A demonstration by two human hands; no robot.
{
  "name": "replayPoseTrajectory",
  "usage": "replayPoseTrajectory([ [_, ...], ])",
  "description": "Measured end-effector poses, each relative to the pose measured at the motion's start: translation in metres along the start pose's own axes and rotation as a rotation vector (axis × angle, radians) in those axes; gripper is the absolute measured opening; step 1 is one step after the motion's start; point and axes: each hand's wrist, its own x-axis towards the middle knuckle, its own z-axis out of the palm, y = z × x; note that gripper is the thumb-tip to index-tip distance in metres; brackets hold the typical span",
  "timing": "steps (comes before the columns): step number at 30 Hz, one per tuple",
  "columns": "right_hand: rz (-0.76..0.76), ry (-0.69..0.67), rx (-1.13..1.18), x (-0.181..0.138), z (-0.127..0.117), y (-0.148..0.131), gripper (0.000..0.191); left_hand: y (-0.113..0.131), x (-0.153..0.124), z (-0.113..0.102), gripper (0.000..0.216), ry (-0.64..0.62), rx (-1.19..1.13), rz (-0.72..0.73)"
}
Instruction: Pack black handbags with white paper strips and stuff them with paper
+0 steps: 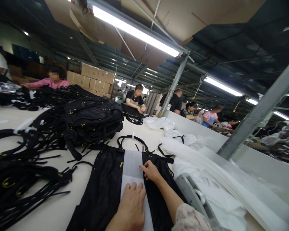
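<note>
A flat black bag [103,189] with two handles lies on the white table in front of me. A white sheet of paper or foam [133,166] runs down its middle. My left hand [132,207] lies flat on the lower part of that sheet, fingers stretched out. My right hand [151,171] rests at the sheet's right edge, fingers bent down onto it, holding nothing that I can see.
A stack of black bags [92,120] stands behind, with loose black straps [21,179] spread to the left. White wrapping sheets [207,166] pile up on the right by a slanted metal post [257,112]. Several people work along the table's far side.
</note>
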Motion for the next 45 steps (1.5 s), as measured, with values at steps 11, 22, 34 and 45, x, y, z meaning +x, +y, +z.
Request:
replayPoseTrajectory([
  [11,-0.037,0.007,0.011,-0.026,-0.003,-0.015,0.027,-0.005,-0.01,0.014,0.045,0.091,0.029,-0.043],
  [22,0.179,-0.021,-0.142,-0.111,-0.225,0.032,0.019,-0.022,-0.009,0.015,0.052,0.041,0.103,-0.051],
  [34,0.513,-0.095,-0.093,-0.157,-0.227,0.075,0.028,-0.023,-0.013,0.018,0.048,0.115,0.176,0.018],
  [45,0.499,-0.019,-0.052,-0.208,-0.246,0.097,0.015,-0.017,-0.016,0.011,0.039,0.153,0.186,0.065],
])
